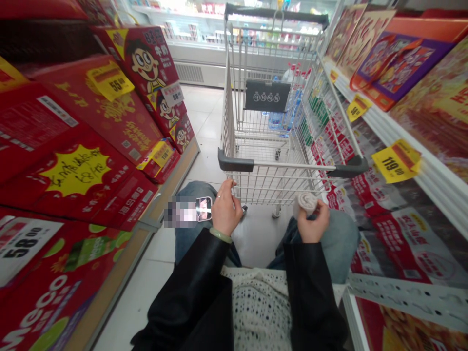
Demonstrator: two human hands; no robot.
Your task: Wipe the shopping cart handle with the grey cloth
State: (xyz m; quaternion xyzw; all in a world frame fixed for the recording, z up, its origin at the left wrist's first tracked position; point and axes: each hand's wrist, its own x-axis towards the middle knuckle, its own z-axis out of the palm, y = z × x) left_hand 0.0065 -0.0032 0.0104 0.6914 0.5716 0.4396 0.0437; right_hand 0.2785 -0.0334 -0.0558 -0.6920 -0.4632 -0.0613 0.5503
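I am crouched in a shop aisle behind a metal shopping cart [288,165]. My left hand [225,209] grips a phone [203,208] held out to the left above my knee, fingers curled round it, with a ring and a green bracelet showing. My right hand [313,222] is closed around a small beige rolled cloth-like item [305,202], held over my right knee just below the cart's rear. Both sleeves are black. Water bottles [281,119] lie in the far end of the cart.
Red gift boxes with yellow price tags [109,83] are stacked on the left shelf. On the right, more boxed goods sit on a shelf with a yellow price label [395,163]. A chilled display [204,34] runs across the far end.
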